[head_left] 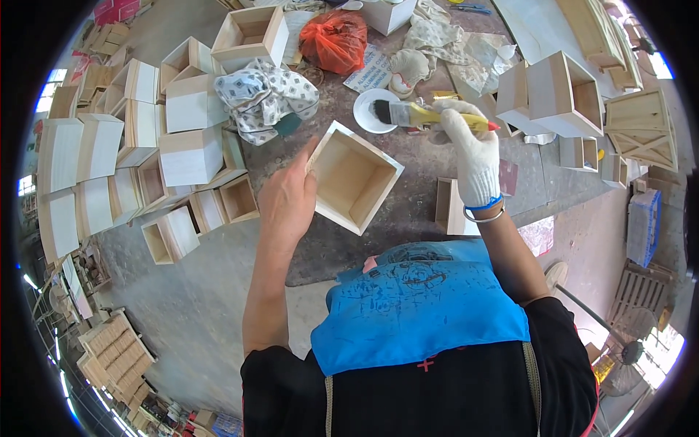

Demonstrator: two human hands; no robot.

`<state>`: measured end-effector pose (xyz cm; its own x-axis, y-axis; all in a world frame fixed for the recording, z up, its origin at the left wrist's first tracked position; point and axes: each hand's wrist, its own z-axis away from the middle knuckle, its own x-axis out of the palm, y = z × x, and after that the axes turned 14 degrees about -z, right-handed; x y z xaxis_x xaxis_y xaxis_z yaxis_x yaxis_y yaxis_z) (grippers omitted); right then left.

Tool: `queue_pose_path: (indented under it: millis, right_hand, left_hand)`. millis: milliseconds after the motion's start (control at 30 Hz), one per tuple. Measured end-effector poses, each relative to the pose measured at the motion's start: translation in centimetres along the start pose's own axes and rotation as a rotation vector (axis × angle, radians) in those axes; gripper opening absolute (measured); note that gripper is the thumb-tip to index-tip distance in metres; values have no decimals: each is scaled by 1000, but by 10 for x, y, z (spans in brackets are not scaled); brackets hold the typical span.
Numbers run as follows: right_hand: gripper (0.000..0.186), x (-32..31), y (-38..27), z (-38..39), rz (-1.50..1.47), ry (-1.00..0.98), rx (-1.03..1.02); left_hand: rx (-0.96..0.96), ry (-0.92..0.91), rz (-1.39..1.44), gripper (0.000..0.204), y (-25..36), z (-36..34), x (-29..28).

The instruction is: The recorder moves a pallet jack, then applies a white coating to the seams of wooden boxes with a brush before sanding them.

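Pale bare wood is the star here: an open, square, light-wood box, mouth facing the person, in the middle of the scene on or just above a dark, worn worktop (can't tell if it's resting there). The bare left hand is clamped on its left wall, thumb by the rim, some fingers out of sight. The right hand, in a white knitted glove, is closed round a flat yellow-handled paintbrush with black bristles. The bristles are over a small round white bowl on the far side of the box; no idea if they're touching what's in it.

So I'd call this the brush-loading step, box held ready. Next move, imo: wipe off any excess, bring the brush near and right to the box, and keep that left grip steady. Plenty of similar white-sided wooden boxes piled on the left, btw.
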<state>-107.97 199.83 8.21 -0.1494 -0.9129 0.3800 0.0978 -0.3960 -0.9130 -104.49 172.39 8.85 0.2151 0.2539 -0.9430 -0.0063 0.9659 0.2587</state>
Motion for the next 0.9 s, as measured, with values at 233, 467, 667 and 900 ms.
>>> queue_pose_path:
  millis: [233,467,667,900]
  right_hand:
    - [21,21,0,7,-70,-66,33]
    - [19,-15,17,-22,-16,92,-60]
    - [19,-17,53,-28,241,-39,-80]
    - [26,-21,74,-23,736,-196,-322]
  left_hand:
    - [12,-37,-33,51,4,-1,1]
    - [-24,7,126,48,-19,3,22]
    - [-58,-44,312,42,-53,5,56]
    - [-264,-165,675,32,-56,16,58]
